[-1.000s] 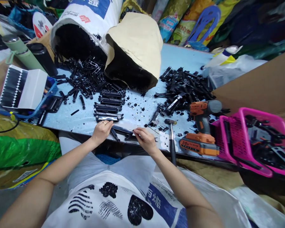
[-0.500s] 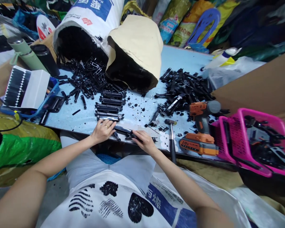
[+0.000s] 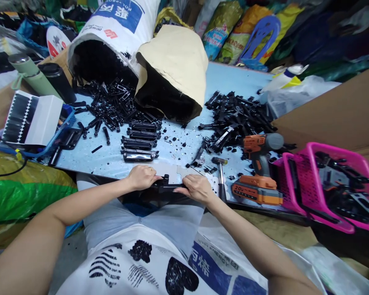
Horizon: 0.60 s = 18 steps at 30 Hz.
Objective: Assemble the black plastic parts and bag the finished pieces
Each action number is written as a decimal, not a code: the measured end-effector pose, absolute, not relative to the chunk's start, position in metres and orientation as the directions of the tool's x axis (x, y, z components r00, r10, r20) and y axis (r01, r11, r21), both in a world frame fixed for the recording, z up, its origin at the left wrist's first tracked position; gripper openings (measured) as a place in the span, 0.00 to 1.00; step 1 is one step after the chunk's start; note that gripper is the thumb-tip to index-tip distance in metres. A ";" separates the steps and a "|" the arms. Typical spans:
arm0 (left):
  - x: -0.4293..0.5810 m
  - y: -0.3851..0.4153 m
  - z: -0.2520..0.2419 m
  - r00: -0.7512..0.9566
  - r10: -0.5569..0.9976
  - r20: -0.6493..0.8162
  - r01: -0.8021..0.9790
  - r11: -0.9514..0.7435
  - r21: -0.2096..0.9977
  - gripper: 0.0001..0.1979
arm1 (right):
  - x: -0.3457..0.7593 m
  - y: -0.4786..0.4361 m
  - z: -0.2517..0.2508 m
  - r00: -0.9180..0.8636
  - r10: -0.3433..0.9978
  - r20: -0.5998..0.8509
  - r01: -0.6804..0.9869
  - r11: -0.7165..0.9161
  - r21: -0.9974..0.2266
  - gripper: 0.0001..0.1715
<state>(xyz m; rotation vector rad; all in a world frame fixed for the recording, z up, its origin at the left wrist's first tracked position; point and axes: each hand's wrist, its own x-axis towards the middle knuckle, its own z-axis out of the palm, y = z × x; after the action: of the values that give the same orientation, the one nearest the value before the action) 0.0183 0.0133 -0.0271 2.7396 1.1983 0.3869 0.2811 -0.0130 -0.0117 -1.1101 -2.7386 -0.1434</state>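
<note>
Bench [image 3: 233, 76]: light blue top, its near edge facing the person.
White sack [image 3: 119, 24]: far left, lying with its dark mouth open toward the near side.
Cream sack [image 3: 175, 53]: just right of the white sack, mouth also facing near.
Pink basket [image 3: 306, 174]: near right, black parts inside.
Left pile [image 3: 110, 102]: loose black pieces in front of the white sack.
Right pile [image 3: 236, 112]: more black pieces, right of the cream sack.
Power drill [image 3: 260, 180]: orange and grey, upright on its battery, left of the pink basket.
Row of four black pieces [image 3: 140, 143]: side by side, left of centre, beyond the left hand.
Hammer [image 3: 221, 174]: near, between right hand and drill, head pointing far.
Right hand [image 3: 198, 188]: grasping the black part's right end, thumb nearest the person.
Left hand [image 3: 144, 177]: fingers curled, gripping its left end.
Black part [image 3: 169, 188]: between both hands, along the bench's near edge; whether it touches the bench is unclear.
</note>
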 end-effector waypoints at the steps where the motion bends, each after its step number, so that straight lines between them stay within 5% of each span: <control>1: 0.015 0.010 -0.025 0.634 0.752 0.182 0.716 -0.660 0.228 0.28 | 0.279 -0.014 -0.006 -0.699 0.691 0.187 0.703 0.711 0.001 0.34; 7: 0.001 0.008 -0.021 0.610 0.778 0.149 0.718 -0.622 0.313 0.27 | 0.261 -0.013 0.005 -0.711 0.703 0.028 0.689 0.704 -0.175 0.35; 14: -0.006 0.004 -0.011 0.581 0.806 0.115 0.783 -0.592 0.191 0.31 | 0.237 -0.014 0.025 -0.603 0.773 -0.198 0.794 0.604 -0.060 0.34; 18: -0.004 0.004 -0.001 0.409 0.912 0.022 0.902 -0.408 0.139 0.36 | 0.222 -0.012 0.031 -0.482 0.836 -0.261 0.863 0.505 0.024 0.36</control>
<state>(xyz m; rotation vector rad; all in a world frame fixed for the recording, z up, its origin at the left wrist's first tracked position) -0.0037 0.0040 -0.0012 2.5474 1.6472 0.1436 0.2220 -0.0123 0.0313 -1.6845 -2.9269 0.1884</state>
